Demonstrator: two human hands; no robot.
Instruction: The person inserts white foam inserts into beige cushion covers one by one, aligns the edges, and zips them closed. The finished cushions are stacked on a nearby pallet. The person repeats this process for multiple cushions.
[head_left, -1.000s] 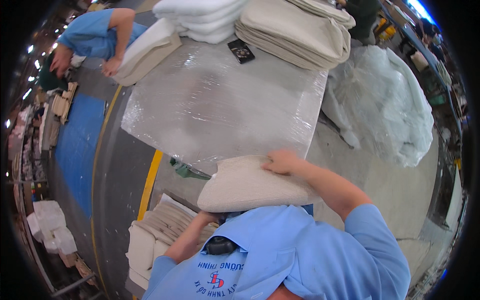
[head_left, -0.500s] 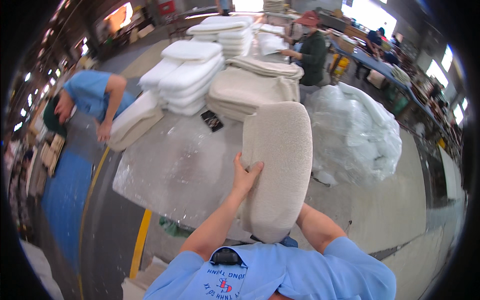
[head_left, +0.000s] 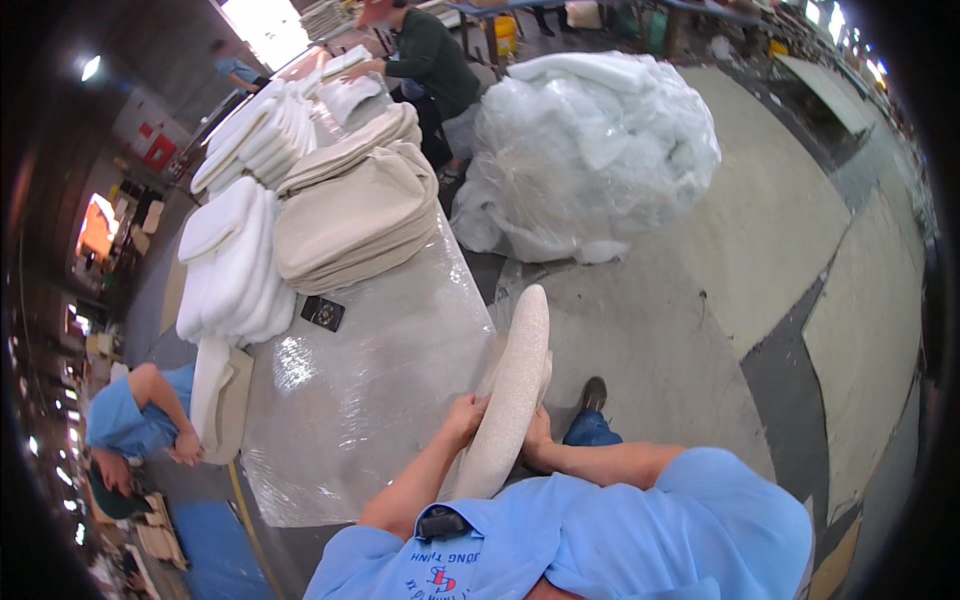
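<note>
A padded beige cushion (head_left: 508, 400) stands on edge in front of my body, its narrow side turned up. My left hand (head_left: 464, 418) grips it from the left, fingers closed at a loose flap of its fabric. On the opposite side my right hand (head_left: 537, 440) holds it, with part of the fingers hidden behind the cushion. Its lower end is close against my shirt. Beyond it lies the plastic-covered table (head_left: 370, 390), with a stack of beige covers (head_left: 350, 225) and a pile of white foam pads (head_left: 232, 262) at the far left.
A large clear plastic bag of white stuffing (head_left: 600, 150) bulges at the far right of the table. A small black patterned item (head_left: 323, 313) lies by the stacks. One co-worker (head_left: 140, 410) bends over a cushion (head_left: 222, 400) at left; another (head_left: 430, 60) works at the back.
The cushion has turned from showing its broad face to edge-on and tilts lower. My right hand has come into sight beside it. My view has swung to the right.
</note>
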